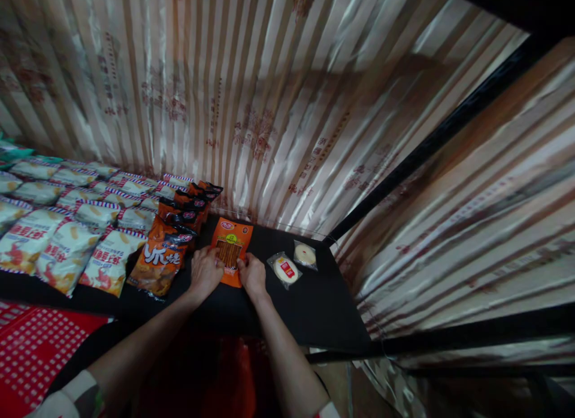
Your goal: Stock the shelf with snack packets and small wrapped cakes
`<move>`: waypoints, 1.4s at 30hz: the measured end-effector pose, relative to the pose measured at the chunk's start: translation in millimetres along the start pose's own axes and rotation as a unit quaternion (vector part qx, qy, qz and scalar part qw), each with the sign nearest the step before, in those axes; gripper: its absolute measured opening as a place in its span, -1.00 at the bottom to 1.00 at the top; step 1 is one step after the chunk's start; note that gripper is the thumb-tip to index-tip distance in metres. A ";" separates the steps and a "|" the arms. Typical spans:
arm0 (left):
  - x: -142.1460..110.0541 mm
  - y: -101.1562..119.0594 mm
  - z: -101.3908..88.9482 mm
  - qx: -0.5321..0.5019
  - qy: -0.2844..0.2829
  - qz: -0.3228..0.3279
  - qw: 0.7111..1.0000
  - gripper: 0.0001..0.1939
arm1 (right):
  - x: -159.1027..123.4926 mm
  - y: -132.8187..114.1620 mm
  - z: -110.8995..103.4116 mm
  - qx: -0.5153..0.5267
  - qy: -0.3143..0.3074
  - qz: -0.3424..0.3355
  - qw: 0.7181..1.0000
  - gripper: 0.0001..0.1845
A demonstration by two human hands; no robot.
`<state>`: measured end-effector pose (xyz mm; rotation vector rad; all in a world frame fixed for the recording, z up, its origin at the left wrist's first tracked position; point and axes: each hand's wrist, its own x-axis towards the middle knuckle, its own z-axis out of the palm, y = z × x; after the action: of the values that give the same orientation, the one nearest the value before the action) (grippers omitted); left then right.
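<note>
An orange snack packet [230, 280] with a clear window showing brown sticks is between my two hands, on or just above the black tabletop [309, 310]. My left hand [206, 270] grips its left edge with bent fingers. On the opposite edge, my right hand [252, 275] holds it between thumb and fingers. Just left of my left hand stands a front orange-and-brown snack bag [159, 259], with several alike bags in a row behind it. Two round white cakes in clear wrappers, one with a red label [286, 269] and one behind it [305, 254], lie to the right of my right hand.
Rows of white snack bags [110, 259] fill the left side of the table. A red perforated basket [49, 346] sits below the front edge at left. Striped printed sheeting [251, 106] hangs behind, and a dark frame bar [431, 142] slants along the right.
</note>
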<state>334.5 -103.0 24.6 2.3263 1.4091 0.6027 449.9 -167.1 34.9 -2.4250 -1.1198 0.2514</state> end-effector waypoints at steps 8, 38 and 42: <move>13.7 -2.6 7.5 -0.014 0.016 -0.001 1.000 -0.57 | 19.3 -6.1 9.9 0.011 0.024 -0.005 1.000 -0.84; 19.3 -5.9 25.5 0.014 0.043 0.075 0.996 -0.56 | 70.6 -21.7 25.4 0.015 0.046 0.038 0.998 -0.81; 19.9 -5.3 24.5 0.018 0.029 0.072 0.997 -0.57 | 74.0 -21.9 26.1 0.017 0.049 0.033 0.998 -0.81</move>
<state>351.7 -84.8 4.7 2.4736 1.2947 0.6962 474.4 -90.1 24.1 -2.4196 -0.9853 0.1685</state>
